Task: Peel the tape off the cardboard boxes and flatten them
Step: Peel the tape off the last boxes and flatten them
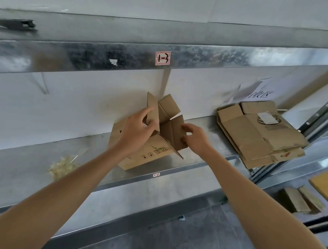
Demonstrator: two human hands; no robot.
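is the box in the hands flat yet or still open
Open, not flat: the box has flaps standing up, left hand and right hand each gripping one.

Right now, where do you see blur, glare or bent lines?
Head view: the upper shelf front bows from the wide-angle lens and shows glare toward its right; the dark object at upper left is smeared by blur; the box held by the left hand and right hand is fairly sharp.

Bright, flat light all over, with a soft brownish shadow pooling on the white wall (43, 103) just left of the cardboard box (147, 156). Above the box, the metal shelf lip (223, 56) shows mottled glare. Far up-left of the box the picture smears with blur, and straight lines bow toward the edges.
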